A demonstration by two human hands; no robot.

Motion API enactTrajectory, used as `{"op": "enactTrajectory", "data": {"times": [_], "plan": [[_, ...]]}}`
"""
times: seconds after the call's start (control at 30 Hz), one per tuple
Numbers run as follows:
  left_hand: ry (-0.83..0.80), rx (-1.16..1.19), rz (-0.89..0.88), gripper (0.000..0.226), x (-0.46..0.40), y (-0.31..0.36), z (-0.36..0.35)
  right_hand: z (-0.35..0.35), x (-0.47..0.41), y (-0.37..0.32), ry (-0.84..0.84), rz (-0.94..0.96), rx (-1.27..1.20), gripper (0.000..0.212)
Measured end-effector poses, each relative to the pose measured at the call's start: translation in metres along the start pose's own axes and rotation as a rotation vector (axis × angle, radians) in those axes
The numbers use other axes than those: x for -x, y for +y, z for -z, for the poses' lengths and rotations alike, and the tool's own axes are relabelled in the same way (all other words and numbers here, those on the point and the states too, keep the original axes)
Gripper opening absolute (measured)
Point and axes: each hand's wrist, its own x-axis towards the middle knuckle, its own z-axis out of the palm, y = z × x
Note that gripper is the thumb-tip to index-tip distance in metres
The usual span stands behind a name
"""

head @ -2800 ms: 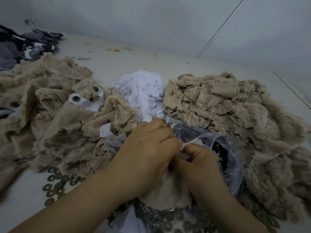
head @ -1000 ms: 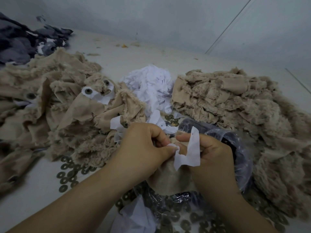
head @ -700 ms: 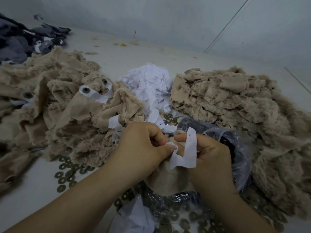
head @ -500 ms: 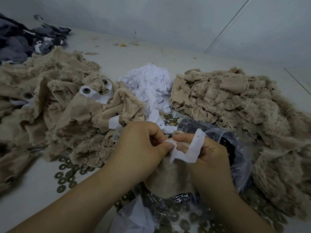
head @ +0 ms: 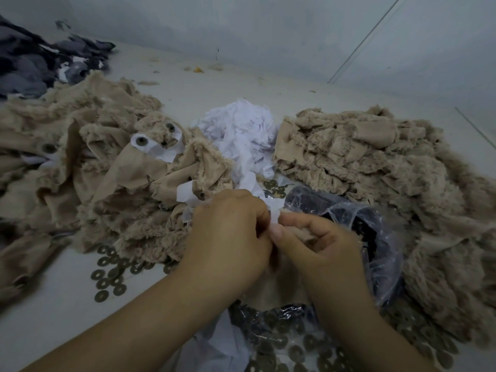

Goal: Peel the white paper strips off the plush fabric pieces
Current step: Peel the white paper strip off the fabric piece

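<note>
Two bare forearms rising from the bottom edge toward frame centre, left hand (head: 230,234) knuckles up with fingers curled tight, right hand (head: 319,242) beside it, fingers curled, thumb and forefinger pinching, fingertips of both meeting just below centre

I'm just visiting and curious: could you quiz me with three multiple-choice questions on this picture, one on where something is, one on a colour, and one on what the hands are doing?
1. Where is the heap of white paper scraps?
A. Between the two tan fabric piles
B. Inside the plastic bag
C. On the dark cloth at far left

2. What colour is the plush fabric?
A. Red
B. Tan
C. Green

3. What are the hands doing?
A. Lying flat and open
B. Pinching a fabric piece with a paper strip
C. Holding scissors

Answers: 1 A, it sits between the left pile and the right pile. 2 B, both piles are tan. 3 B, the left hand and right hand curl together on the fabric piece and paper strip.
</note>
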Motion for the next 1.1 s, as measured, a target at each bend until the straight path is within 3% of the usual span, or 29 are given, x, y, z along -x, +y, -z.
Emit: {"op": "enactTrajectory", "data": {"times": [0.1, 0.23, 0.37, 0.43, 0.7, 1.0, 1.1], "plan": [[0.002, -0.06, -0.041, 0.025, 0.002, 0.003, -0.001, -0.001, 0.0, -0.003, -0.011, -0.001, -0.008, 0.02], [-0.017, -0.042, -0.046, 0.012, 0.004, 0.006, 0.002, -0.003, 0.005, -0.005, -0.037, -0.038, -0.036, 0.044], [0.013, -0.109, -0.032, 0.014, 0.005, 0.005, -0.003, -0.005, 0.004, -0.003, -0.056, -0.065, -0.008, 0.01], [0.04, -0.111, -0.038, 0.018, 0.006, 0.003, -0.007, -0.004, 0.003, -0.002, -0.021, -0.063, 0.048, 0.015], [0.019, 0.15, 0.1, 0.022, 0.0, -0.01, -0.013, 0.0, -0.002, 0.001, 0.041, -0.052, 0.083, 0.009], [-0.021, 0.258, 0.13, 0.018, -0.001, -0.009, -0.007, 0.0, -0.001, 0.001, 0.069, 0.014, 0.101, 0.011], [-0.048, 0.401, 0.236, 0.015, -0.002, -0.01, -0.006, 0.001, -0.002, 0.001, 0.047, -0.092, -0.009, 0.014]]}}
